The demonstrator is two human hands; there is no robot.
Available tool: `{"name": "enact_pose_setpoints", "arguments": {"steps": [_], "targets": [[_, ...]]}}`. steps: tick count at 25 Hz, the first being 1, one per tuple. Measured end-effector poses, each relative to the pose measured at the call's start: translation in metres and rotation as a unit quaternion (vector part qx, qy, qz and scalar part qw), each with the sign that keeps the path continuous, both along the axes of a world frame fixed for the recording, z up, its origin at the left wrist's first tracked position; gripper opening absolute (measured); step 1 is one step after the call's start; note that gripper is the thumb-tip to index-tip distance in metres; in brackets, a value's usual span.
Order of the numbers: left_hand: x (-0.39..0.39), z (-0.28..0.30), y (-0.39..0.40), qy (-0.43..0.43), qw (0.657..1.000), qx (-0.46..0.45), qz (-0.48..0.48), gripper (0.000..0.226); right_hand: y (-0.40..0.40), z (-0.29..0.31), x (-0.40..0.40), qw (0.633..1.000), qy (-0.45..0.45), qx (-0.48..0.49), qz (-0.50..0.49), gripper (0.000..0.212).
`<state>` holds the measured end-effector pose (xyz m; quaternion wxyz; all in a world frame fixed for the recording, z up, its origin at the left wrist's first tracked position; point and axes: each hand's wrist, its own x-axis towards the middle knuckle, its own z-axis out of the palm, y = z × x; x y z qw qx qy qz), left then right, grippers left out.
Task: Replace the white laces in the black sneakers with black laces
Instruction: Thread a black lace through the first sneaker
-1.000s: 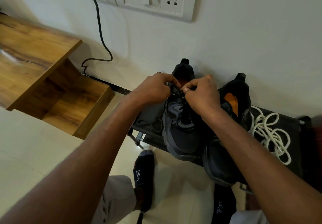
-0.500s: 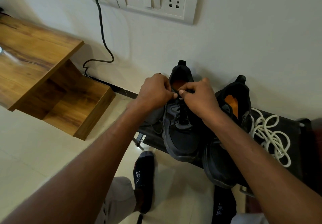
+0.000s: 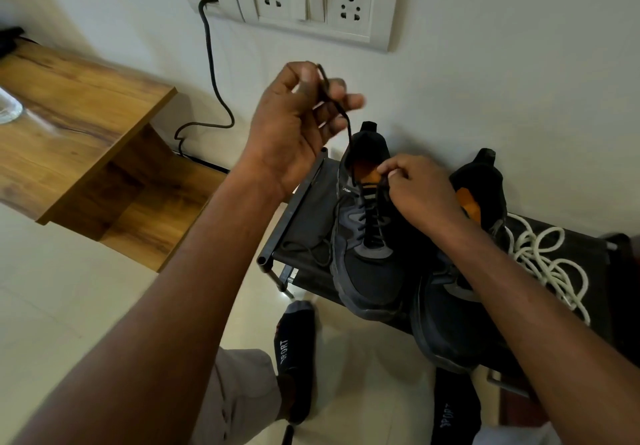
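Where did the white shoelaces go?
The white laces lie in a loose heap on the dark rack, at the right of the view, just beyond the right-hand sneaker.

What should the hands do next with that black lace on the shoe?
Probably pull the black lace snug. The left hand pinches its end, raised above the left sneaker, while the right hand pinches at the top eyelets. The lower rows look laced already, so tightening seems the likely next step.

The left hand is raised, palm toward the camera, thumb and forefinger pinched, the other fingers loosely spread. The right hand sits lower, knuckles up, fingertips pinched together. Both forearms are bare.
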<state>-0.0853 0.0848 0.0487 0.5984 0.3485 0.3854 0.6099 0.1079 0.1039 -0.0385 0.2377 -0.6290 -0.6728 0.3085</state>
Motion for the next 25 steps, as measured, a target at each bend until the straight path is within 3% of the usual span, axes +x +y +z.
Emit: {"name": "enact_pose_setpoints", "arguments": {"steps": [1, 2, 3, 4, 5, 6, 8, 10, 11, 12, 13, 14, 15, 16, 17, 18, 19, 21, 23, 25], "targets": [[-0.001, -0.001, 0.002, -0.003, 1.000, -0.008, 0.007, 0.020, -0.001, 0.000, 0.001, 1.000, -0.005, 0.000, 0.000, 0.029], [-0.001, -0.007, 0.002, 0.117, 0.992, -0.035, 0.023, 0.017, -0.001, 0.000, 0.000, 1.000, -0.009, -0.002, -0.001, 0.028], [-0.001, -0.020, 0.003, 0.321, 0.945, -0.062, 0.025, 0.018, -0.002, 0.001, -0.001, 1.000, -0.011, 0.001, -0.002, 0.027], [0.000, -0.035, 0.003, 0.517, 0.852, -0.076, 0.001, 0.026, -0.002, 0.001, -0.002, 1.000, -0.011, 0.007, -0.005, 0.027], [0.002, -0.049, 0.001, 0.637, 0.765, -0.082, -0.048, 0.032, -0.002, 0.002, -0.002, 1.000, -0.012, 0.012, -0.007, 0.027], [0.004, -0.059, 0.000, 0.682, 0.720, -0.083, -0.098, 0.034, -0.001, 0.002, -0.003, 1.000, -0.012, 0.015, -0.009, 0.027], [0.008, -0.064, 0.001, 0.675, 0.723, -0.074, -0.125, 0.025, -0.001, 0.003, -0.002, 1.000, -0.014, 0.021, -0.008, 0.025], [0.010, -0.057, 0.003, 0.668, 0.736, -0.063, -0.093, 0.012, -0.003, 0.002, -0.001, 0.999, -0.024, 0.028, 0.005, 0.023], [0.012, -0.052, 0.003, 0.645, 0.759, -0.061, -0.063, 0.011, -0.003, 0.003, 0.000, 0.999, -0.028, 0.029, 0.010, 0.023], [0.013, -0.046, 0.003, 0.579, 0.813, -0.053, -0.034, 0.012, -0.004, 0.004, 0.001, 0.999, -0.026, 0.029, 0.013, 0.023], [0.015, -0.036, 0.002, 0.452, 0.891, -0.036, -0.009, 0.014, -0.004, 0.005, 0.002, 0.999, -0.020, 0.028, 0.012, 0.024], [0.013, -0.026, 0.002, 0.265, 0.964, -0.016, -0.003, 0.018, -0.004, 0.006, 0.002, 0.999, -0.011, 0.028, 0.010, 0.025], [0.011, -0.017, 0.001, 0.077, 0.997, -0.002, -0.024, 0.021, -0.004, 0.007, 0.003, 1.000, -0.002, 0.030, 0.008, 0.025], [0.007, -0.013, 0.002, -0.029, 0.999, 0.000, -0.039, 0.023, -0.004, 0.007, 0.003, 1.000, 0.004, 0.031, 0.005, 0.026], [0.005, -0.013, 0.003, -0.024, 0.999, -0.013, -0.036, 0.024, -0.004, 0.008, 0.003, 0.999, 0.007, 0.031, 0.005, 0.026], [0.004, -0.017, 0.004, 0.075, 0.996, -0.043, -0.019, 0.025, -0.004, 0.007, 0.002, 1.000, 0.006, 0.029, 0.006, 0.026], [0.004, -0.026, 0.005, 0.224, 0.972, -0.076, -0.003, 0.029, -0.004, 0.006, 0.001, 1.000, 0.003, 0.026, 0.006, 0.024], [0.005, -0.045, 0.005, 0.455, 0.882, -0.122, -0.012, 0.038, -0.004, 0.007, -0.002, 0.999, 0.000, 0.034, -0.007, 0.023], [0.006, -0.057, 0.006, 0.543, 0.830, -0.118, -0.041, 0.032, -0.007, 0.013, -0.006, 0.997, 0.007, 0.070, -0.013, 0.026], [0.006, -0.056, 0.009, 0.561, 0.823, -0.090, -0.007, 0.013, -0.014, 0.021, -0.011, 0.995, 0.018, 0.096, 0.030, 0.025]]}}
